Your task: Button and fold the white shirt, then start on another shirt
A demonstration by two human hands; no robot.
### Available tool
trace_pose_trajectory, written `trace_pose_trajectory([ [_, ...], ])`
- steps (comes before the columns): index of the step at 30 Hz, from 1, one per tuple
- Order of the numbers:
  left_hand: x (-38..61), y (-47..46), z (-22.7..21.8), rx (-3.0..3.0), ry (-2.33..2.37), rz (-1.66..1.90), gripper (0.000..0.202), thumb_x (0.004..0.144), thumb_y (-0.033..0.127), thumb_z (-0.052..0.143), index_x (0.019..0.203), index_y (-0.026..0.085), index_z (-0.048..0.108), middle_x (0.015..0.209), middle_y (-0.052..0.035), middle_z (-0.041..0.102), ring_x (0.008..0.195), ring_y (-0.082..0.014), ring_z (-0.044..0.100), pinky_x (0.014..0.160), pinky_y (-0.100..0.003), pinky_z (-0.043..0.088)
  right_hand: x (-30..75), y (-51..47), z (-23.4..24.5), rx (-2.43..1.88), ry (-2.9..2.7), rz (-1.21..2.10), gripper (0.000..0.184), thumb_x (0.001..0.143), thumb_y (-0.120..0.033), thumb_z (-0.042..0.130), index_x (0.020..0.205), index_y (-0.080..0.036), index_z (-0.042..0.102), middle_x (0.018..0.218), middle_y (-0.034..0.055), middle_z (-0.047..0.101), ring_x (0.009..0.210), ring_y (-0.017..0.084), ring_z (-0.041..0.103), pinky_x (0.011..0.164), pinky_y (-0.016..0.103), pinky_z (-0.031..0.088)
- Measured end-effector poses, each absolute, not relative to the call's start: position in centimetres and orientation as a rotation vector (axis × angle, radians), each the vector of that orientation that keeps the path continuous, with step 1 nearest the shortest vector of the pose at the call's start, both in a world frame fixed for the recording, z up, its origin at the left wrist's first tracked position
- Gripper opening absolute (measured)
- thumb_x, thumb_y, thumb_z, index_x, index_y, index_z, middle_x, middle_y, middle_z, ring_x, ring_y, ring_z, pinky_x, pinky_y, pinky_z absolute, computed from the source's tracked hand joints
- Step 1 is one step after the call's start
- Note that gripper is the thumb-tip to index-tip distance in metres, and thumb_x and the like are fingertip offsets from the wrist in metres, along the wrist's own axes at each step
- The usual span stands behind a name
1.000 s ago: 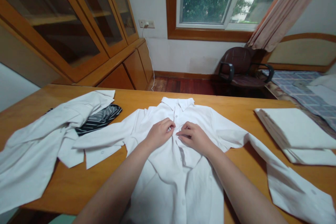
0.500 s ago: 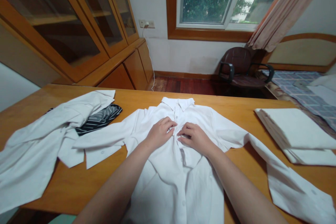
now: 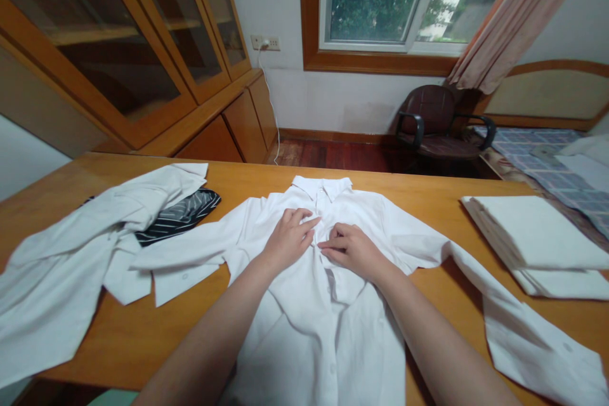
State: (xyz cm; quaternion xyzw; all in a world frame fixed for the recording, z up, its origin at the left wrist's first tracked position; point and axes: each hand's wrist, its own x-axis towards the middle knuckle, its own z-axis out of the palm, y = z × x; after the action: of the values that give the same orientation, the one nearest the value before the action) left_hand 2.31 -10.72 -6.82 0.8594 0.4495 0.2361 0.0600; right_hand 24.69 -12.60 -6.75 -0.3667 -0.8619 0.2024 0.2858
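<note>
A white long-sleeved shirt (image 3: 290,349) lies face up, its collar (image 3: 321,188) toward the table's far edge and its sleeves spread to both sides. At the upper front strip my left hand (image 3: 288,237) pinches the fabric, thumb low and index finger stretched over the strip. Close beside it, my right hand (image 3: 351,250) pinches the same strip from the other side, thumb and forefinger together. The button between my fingertips is hidden. Below my hands the front strip gapes a little, with buttons further down.
On the wooden table (image 3: 137,342), another white garment (image 3: 71,260) lies crumpled at left over a black striped cloth (image 3: 183,219). Folded white fabric (image 3: 547,235) sits at right. Beyond the table are a wooden cabinet (image 3: 190,108), an armchair (image 3: 435,120) and a bed (image 3: 537,152).
My left index finger has stretched out further across the front strip. The right fingertips have shifted slightly left, nearer to the left hand. The shirt lies in the same place.
</note>
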Motion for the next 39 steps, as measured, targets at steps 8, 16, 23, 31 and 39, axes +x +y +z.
trace_pose_trajectory([
  [8,2.3,-10.8,-6.8,2.590,1.370,0.718,0.038,0.094,0.020,0.055,0.130,0.030,0.064,0.125,-0.0063,0.058,0.112,-0.0260,0.046,0.100,-0.045,0.049,24.7,-12.5,-7.0,-0.985,-2.264,0.610,0.017,0.089,-0.022,0.071,0.103,-0.027,0.078,0.082,0.0020,0.063,0.082,0.016,0.061,0.077,0.029,0.045],
  [16,2.3,-10.8,-6.8,2.580,1.366,0.707,0.037,0.094,0.023,0.056,0.130,0.028,0.065,0.125,-0.0068,0.058,0.112,-0.0261,0.046,0.101,-0.046,0.049,24.7,-12.7,-5.9,-1.060,-2.243,0.665,0.010,0.086,-0.017,0.071,0.094,-0.024,0.073,0.078,0.0001,0.061,0.081,0.017,0.059,0.077,0.029,0.044],
  [23,2.4,-10.8,-6.6,2.578,1.379,0.700,0.036,0.094,0.023,0.057,0.129,0.027,0.066,0.124,-0.0072,0.059,0.113,-0.0263,0.046,0.101,-0.045,0.049,24.5,-13.0,-5.2,-1.070,-2.190,0.716,0.006,0.085,-0.018,0.071,0.088,-0.022,0.067,0.076,-0.0010,0.061,0.075,0.016,0.057,0.075,0.029,0.044],
  [31,2.3,-10.9,-6.6,2.578,1.475,0.644,0.036,0.095,0.028,0.059,0.130,0.033,0.064,0.136,-0.0052,0.058,0.126,-0.0288,0.044,0.104,-0.051,0.045,24.4,-13.0,-5.2,-1.062,-2.144,0.661,0.005,0.090,-0.020,0.064,0.094,-0.022,0.067,0.085,0.0031,0.063,0.084,0.019,0.058,0.079,0.032,0.046],
  [39,2.3,-10.9,-6.6,2.600,1.521,0.506,0.043,0.099,0.037,0.052,0.141,0.030,0.053,0.151,-0.0048,0.050,0.143,-0.0289,0.038,0.120,-0.057,0.025,24.8,-12.5,-5.9,-1.265,-2.171,0.406,0.020,0.095,-0.029,0.061,0.113,-0.023,0.068,0.117,0.0103,0.064,0.109,0.026,0.057,0.096,0.043,0.047],
])
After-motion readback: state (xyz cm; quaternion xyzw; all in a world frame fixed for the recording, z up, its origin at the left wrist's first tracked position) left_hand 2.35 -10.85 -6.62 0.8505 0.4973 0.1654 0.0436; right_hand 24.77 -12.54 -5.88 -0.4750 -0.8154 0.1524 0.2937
